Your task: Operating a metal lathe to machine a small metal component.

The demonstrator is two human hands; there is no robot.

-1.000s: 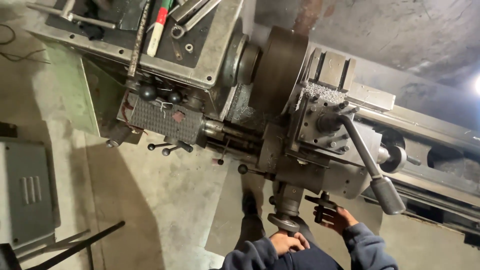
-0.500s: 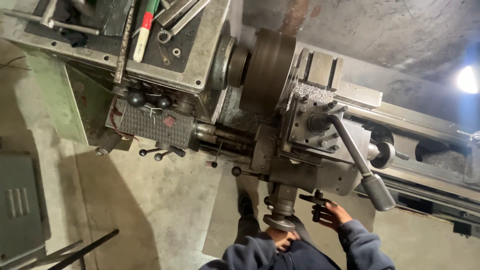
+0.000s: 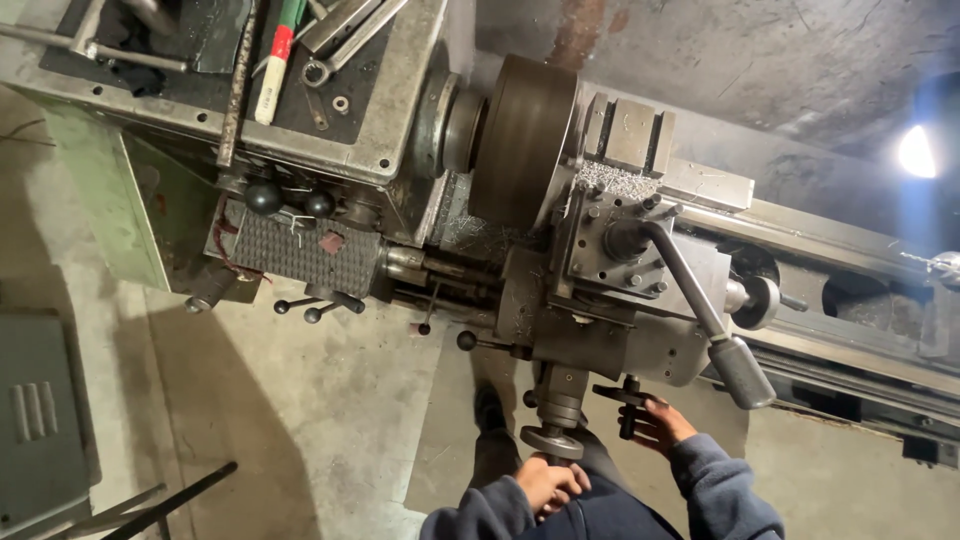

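I look down on a grey metal lathe [image 3: 600, 340]. My left hand [image 3: 548, 485] grips the handle under a round handwheel [image 3: 552, 441] on the carriage front. My right hand [image 3: 655, 422] is closed around a small black crank handle [image 3: 625, 400] just right of that wheel. Above them sits the tool post [image 3: 620, 250] with its long lever [image 3: 700, 305] ending in a thick knob. The large dark chuck [image 3: 525, 140] stands left of the tool post.
The headstock top [image 3: 300, 90] holds a red-and-green tool, wrenches and bars. Black ball-knob levers [image 3: 290, 200] stick out below it. The lathe bed [image 3: 850, 300] runs off right. A grey box [image 3: 40, 420] sits on the concrete floor at left. A bright lamp [image 3: 915, 150] glares.
The view has shifted so the lathe sits lower and further left in frame. Both hands stay on the wheel handle and the crank, with small shifts.
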